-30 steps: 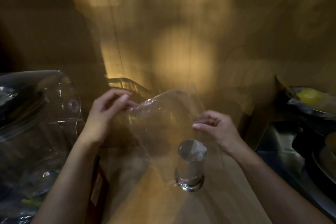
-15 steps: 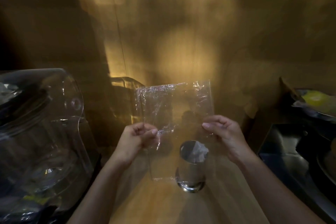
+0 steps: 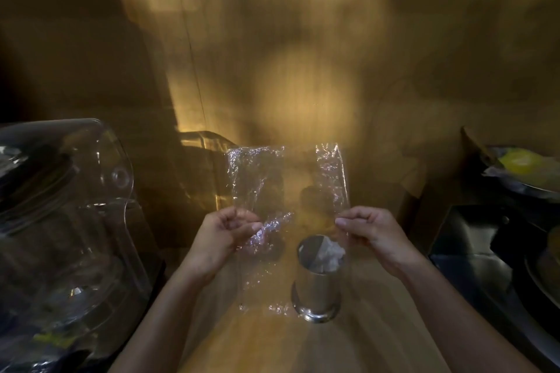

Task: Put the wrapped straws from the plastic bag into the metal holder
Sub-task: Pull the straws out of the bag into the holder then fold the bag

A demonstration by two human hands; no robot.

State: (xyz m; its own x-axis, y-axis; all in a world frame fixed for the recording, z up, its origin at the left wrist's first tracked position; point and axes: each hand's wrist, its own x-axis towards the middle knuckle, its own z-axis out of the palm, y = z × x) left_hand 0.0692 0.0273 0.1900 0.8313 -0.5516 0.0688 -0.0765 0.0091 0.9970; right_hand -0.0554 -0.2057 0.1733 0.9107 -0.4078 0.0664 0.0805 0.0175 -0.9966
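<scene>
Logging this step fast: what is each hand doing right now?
Left hand: closed, pinching the left edge of the plastic bag.
Right hand: closed, pinching the bag's right edge, above the metal holder.

Clear plastic bag [image 3: 272,191] held upright behind straw-filled metal holder [image 3: 318,278].

Both hands stretch plastic bag [image 3: 288,191] above metal holder [image 3: 318,278].

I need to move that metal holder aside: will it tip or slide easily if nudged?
The holder is tall and narrow, so a high push may tip it. Its flared base probably helps. The smooth wooden counter suggests a low push would slide it.
</scene>
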